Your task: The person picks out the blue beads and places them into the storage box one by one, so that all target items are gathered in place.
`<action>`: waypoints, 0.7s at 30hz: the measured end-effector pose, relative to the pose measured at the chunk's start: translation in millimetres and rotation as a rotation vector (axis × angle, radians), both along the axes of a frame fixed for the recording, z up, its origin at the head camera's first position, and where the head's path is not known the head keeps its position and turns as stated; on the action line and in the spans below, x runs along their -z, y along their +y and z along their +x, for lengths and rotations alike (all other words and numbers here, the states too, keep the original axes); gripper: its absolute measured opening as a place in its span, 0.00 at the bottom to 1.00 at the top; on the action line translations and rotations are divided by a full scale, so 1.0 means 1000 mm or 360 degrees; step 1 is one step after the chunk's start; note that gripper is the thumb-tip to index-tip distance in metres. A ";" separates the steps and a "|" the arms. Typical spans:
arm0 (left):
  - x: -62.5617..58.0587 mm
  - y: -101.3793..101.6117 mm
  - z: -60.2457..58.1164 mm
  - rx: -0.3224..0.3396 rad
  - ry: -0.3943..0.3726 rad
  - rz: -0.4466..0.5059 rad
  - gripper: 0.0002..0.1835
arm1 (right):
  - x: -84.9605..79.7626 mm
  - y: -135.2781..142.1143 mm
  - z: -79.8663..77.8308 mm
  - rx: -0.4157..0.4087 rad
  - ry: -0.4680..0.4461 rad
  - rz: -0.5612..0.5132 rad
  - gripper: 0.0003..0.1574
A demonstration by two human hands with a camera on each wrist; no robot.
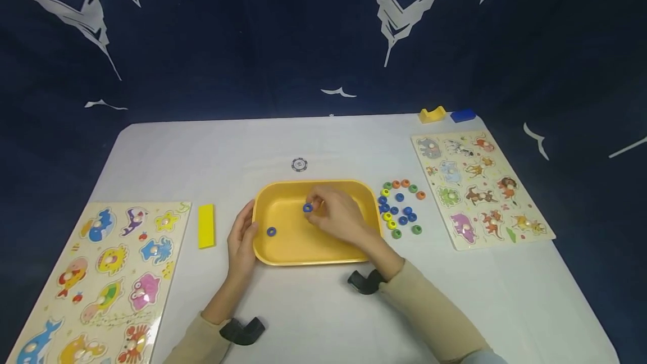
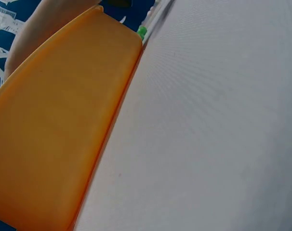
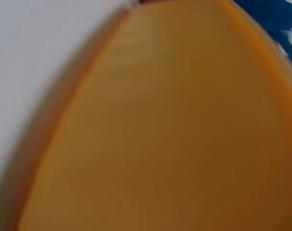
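Head view: centre frame, the right hand (image 1: 336, 213) pinches a blue bead (image 1: 308, 208) over the yellow tray (image 1: 313, 254); the left hand (image 1: 242, 243), fingers unclenched, touches its side.

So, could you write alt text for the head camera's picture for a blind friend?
A person's right hand pinches a blue ring bead over a yellow tray while the left hand touches the tray's left edge. A second blue bead lies inside; multicoloured beads lie right of the tray on the white table, between a sea-creature puzzle and an animal puzzle.
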State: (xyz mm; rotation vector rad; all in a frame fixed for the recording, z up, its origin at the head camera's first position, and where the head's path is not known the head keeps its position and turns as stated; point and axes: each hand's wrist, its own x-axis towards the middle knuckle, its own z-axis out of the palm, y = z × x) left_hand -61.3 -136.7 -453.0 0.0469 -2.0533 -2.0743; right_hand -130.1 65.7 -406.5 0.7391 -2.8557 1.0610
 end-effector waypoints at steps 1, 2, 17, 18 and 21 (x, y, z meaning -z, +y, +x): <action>0.000 0.000 -0.001 -0.0001 -0.0004 -0.0002 0.23 | 0.002 -0.008 -0.001 -0.0016 -0.0018 0.0038 0.11; 0.000 0.000 -0.001 -0.0003 -0.0007 -0.0002 0.23 | 0.004 -0.015 -0.002 -0.0031 -0.0028 0.0071 0.11; -0.005 0.003 -0.001 -0.0044 0.0027 -0.0043 0.23 | 0.023 -0.056 0.002 -0.0223 -0.0240 0.0384 0.09; -0.006 0.003 -0.001 -0.0049 0.0022 -0.0046 0.23 | 0.023 -0.056 0.003 -0.0238 -0.0247 0.0381 0.10; -0.004 0.003 0.001 -0.0052 0.0012 -0.0054 0.22 | 0.022 -0.053 0.008 -0.0248 -0.0228 0.0352 0.15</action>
